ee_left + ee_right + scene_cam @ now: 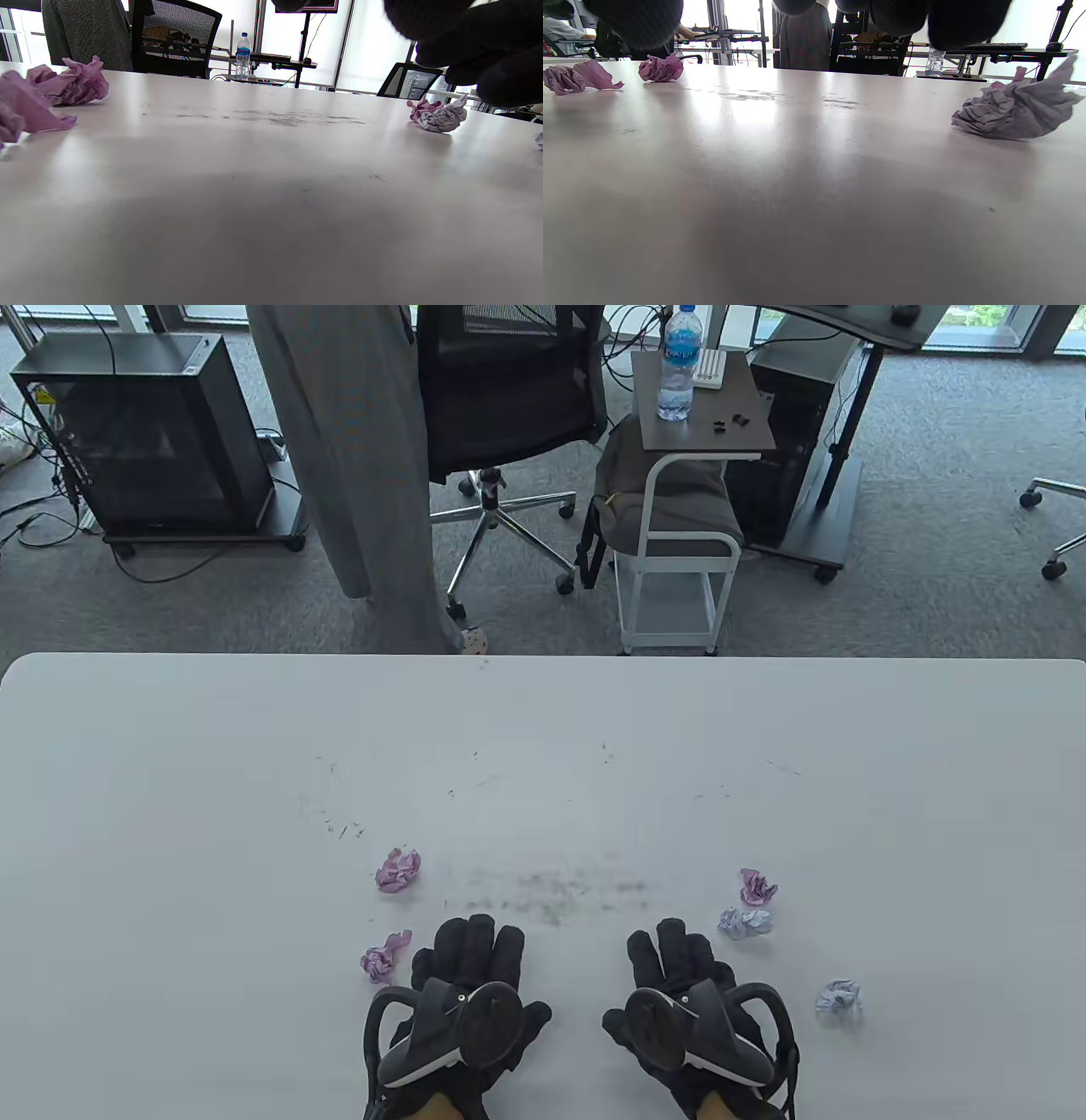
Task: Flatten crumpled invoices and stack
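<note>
Several crumpled invoices lie on the white table [543, 729]. On the left are two pink balls, one farther [398, 869] and one nearer [384, 957], the nearer just left of my left hand [471, 976]. On the right lie a pink ball [756, 887], a whitish ball [745, 922] touching it, and another whitish ball [839, 999] right of my right hand [679, 976]. Both hands lie palm down with fingers straight, holding nothing. The left wrist view shows the pink balls [70, 82] at left. The right wrist view shows the whitish ball [1014, 110] close at right.
Dark scuff marks [560, 891] streak the table ahead of the hands. Beyond the far edge stand an office chair [501, 398], a small side table [704, 398] with a water bottle [679, 364], and a black computer case [144, 432].
</note>
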`<state>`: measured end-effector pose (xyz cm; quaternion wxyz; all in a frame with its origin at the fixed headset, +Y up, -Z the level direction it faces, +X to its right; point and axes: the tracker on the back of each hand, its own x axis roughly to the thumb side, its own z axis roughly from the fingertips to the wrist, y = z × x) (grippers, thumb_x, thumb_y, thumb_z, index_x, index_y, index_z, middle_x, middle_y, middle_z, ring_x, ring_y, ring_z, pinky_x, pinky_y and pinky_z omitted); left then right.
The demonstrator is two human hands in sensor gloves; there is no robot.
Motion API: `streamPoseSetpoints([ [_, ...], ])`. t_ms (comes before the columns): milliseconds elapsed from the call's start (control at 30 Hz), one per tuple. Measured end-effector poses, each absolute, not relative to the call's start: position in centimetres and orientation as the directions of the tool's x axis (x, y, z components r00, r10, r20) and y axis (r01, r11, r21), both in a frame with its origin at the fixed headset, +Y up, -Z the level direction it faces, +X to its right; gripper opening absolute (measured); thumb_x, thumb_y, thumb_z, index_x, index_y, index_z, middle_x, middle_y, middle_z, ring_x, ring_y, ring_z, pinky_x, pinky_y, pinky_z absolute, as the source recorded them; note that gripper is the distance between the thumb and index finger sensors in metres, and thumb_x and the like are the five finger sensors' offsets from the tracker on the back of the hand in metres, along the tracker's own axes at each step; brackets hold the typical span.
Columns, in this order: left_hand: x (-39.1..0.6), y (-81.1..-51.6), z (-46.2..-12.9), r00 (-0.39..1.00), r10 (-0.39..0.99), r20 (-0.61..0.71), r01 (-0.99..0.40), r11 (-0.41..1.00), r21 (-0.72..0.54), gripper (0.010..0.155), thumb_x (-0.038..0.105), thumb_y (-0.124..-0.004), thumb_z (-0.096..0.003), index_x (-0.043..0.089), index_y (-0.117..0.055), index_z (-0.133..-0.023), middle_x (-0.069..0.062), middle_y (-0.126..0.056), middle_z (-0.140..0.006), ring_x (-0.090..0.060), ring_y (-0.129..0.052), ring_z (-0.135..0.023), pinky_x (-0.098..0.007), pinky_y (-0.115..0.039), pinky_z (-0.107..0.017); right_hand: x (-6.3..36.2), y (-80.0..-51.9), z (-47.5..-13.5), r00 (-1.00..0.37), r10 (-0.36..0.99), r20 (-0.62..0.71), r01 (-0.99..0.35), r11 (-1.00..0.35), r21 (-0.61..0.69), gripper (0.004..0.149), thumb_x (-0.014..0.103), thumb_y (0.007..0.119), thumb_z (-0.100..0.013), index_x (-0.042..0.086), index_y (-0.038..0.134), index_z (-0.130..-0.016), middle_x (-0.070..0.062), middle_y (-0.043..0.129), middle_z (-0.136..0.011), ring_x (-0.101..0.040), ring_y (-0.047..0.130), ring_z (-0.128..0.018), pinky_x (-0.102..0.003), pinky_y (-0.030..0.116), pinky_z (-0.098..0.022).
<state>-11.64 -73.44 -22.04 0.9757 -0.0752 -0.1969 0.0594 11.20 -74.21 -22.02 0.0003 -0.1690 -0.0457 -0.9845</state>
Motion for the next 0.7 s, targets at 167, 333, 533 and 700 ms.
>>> streamPoseSetpoints([
  [167,-11.7,-73.4,-22.0,0.915,0.148,0.375,-0.088,0.981,-0.172,0.080,0.058,-0.066,-0.0583,0.009,-0.036,-0.115,-0.024,-0.020,-0.112,-0.060,-0.023,-0.102,-0.077,-0.042,-0.065,11.5,-73.8,-22.0,-0.945,0.043,0.325,-0.017,-0.997,0.080,0.083,0.064,0.064,-0.053,0.014,0.028,-0.108,-0.032,0.026,-0.110,-0.055,0.049,-0.093,-0.066,0.062,-0.060],
  [333,-11.8,-73.5,-22.0,0.915,0.157,0.371,-0.096,0.979,-0.178,0.080,0.058,-0.066,-0.0582,0.009,-0.037,-0.115,-0.024,-0.021,-0.112,-0.060,-0.024,-0.102,-0.077,-0.043,-0.065,11.8,-73.7,-21.9,-0.945,0.066,0.320,-0.042,-0.996,0.084,0.083,0.064,0.064,-0.053,0.013,0.028,-0.108,-0.032,0.026,-0.110,-0.055,0.049,-0.093,-0.066,0.062,-0.060],
  [533,-12.2,-73.8,-22.2,0.912,0.213,0.349,-0.140,0.965,-0.223,0.079,0.056,-0.068,-0.0583,0.011,-0.036,-0.115,-0.023,-0.017,-0.112,-0.059,-0.027,-0.102,-0.074,-0.048,-0.066,11.6,-74.1,-22.1,-0.938,0.105,0.331,-0.073,-0.991,0.108,0.082,0.063,0.065,-0.054,0.013,0.028,-0.108,-0.032,0.027,-0.110,-0.055,0.049,-0.093,-0.066,0.062,-0.060],
  [700,-14.4,-73.9,-23.2,0.958,0.194,0.213,-0.154,0.970,-0.188,0.076,0.049,-0.069,-0.0599,0.010,-0.033,-0.114,-0.023,-0.012,-0.111,-0.059,-0.025,-0.100,-0.072,-0.049,-0.066,11.0,-74.0,-22.2,-0.926,0.111,0.361,-0.075,-0.991,0.114,0.082,0.062,0.065,-0.054,0.013,0.028,-0.108,-0.032,0.026,-0.110,-0.055,0.049,-0.092,-0.066,0.062,-0.060],
])
